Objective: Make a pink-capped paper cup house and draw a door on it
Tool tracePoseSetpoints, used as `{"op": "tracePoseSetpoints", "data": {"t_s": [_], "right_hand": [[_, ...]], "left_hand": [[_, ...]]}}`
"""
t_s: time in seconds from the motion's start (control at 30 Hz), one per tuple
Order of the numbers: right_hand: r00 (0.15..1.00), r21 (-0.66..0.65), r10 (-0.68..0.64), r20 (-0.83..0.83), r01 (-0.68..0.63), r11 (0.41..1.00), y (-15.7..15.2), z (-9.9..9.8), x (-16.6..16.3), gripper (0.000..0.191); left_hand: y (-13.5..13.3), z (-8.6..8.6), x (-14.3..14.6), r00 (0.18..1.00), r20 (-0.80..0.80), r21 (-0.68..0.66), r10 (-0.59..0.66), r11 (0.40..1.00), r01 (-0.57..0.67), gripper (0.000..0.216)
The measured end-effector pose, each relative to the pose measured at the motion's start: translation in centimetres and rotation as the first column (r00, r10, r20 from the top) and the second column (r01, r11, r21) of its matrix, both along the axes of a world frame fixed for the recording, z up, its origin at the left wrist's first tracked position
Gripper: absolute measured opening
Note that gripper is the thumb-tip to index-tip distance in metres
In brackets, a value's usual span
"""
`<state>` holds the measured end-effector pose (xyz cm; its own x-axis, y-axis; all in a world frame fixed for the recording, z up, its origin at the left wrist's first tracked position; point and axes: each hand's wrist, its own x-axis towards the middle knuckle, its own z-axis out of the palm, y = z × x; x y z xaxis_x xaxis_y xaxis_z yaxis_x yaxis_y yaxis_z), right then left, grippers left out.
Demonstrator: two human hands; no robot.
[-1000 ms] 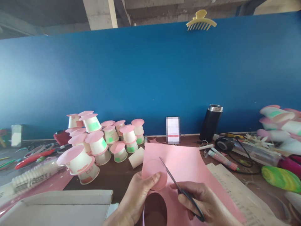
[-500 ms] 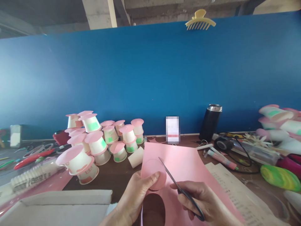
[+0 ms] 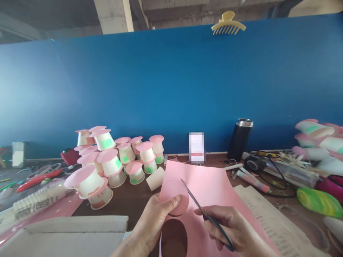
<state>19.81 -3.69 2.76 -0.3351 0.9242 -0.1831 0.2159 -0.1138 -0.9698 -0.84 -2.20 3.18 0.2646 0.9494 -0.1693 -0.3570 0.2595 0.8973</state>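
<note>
My left hand [image 3: 154,223] pinches a pink paper sheet [image 3: 214,192] at a partly cut round disc [image 3: 174,196], thumb on top. My right hand [image 3: 230,232] grips black scissors [image 3: 205,216], whose blades point up and left into the sheet beside the disc. Below the disc the sheet has an oval hole [image 3: 173,238] showing the dark table.
A pile of white paper cups with pink round lids [image 3: 112,162] stands to the left. A cardboard box [image 3: 66,235] lies at the front left. A black flask [image 3: 239,140], tape, cables and pens sit at the right by printed paper [image 3: 270,221]. A blue partition [image 3: 160,89] closes the back.
The pink sheet and disc have shifted slightly in my left hand; the scissors stay in the cut almost unmoved.
</note>
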Motion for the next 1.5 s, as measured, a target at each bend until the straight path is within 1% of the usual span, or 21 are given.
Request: {"op": "tracePoseSetpoints", "data": {"t_s": [0.13,0.23,0.33,0.43,0.63,0.8,0.9,1.17,1.33,1.5], "right_hand": [[0.999,-0.023,-0.024,0.025,0.025,0.999,0.0,0.3,-0.2,0.084],[0.998,-0.024,-0.020,0.053,0.021,0.999,0.0,0.3,-0.2,0.087],[0.998,-0.028,-0.016,0.065,0.018,0.999,-0.1,0.3,-0.1,0.086],[0.998,-0.028,-0.015,0.064,0.017,0.999,-0.1,0.2,0.0,0.086],[0.998,-0.013,0.007,0.059,-0.006,1.000,0.1,-0.5,0.2,0.083],[0.998,0.003,0.003,0.064,-0.003,1.000,0.0,0.1,0.0,0.082],[0.999,0.005,-0.009,0.050,0.008,1.000,0.0,0.4,-0.1,0.080],[0.998,0.027,0.017,0.062,-0.019,0.999,0.1,-0.7,0.4,0.077],[0.995,0.036,0.024,0.101,-0.028,0.999,0.0,-0.5,0.3,0.079],[0.998,0.026,0.017,0.066,-0.019,0.999,0.1,-0.5,0.3,0.072]], "left_hand": [[0.0,0.0,0.0,1.000,-0.009,0.018,-0.011,1.000,0.012,0.033],[0.0,0.0,0.0,1.000,-0.021,0.024,-0.006,1.000,0.006,0.034],[-0.1,0.0,-0.1,1.000,-0.023,0.018,0.013,1.000,-0.012,0.034],[-0.1,0.1,-0.1,1.000,-0.006,0.014,0.001,1.000,-0.001,0.036],[0.1,-0.1,-0.2,1.000,0.011,-0.004,0.011,1.000,-0.011,0.037],[0.2,-0.3,-0.4,1.000,0.025,0.018,-0.015,1.000,0.015,0.036],[0.2,-0.4,-0.5,1.000,0.010,0.019,-0.001,1.000,0.001,0.034],[0.4,-0.3,-0.5,0.999,-0.024,-0.002,0.040,0.999,-0.040,0.038],[0.4,-0.2,-0.5,1.000,0.004,0.005,0.010,1.000,-0.010,0.038],[0.3,-0.1,-0.5,0.999,0.032,0.001,0.031,1.000,-0.031,0.037]]}}
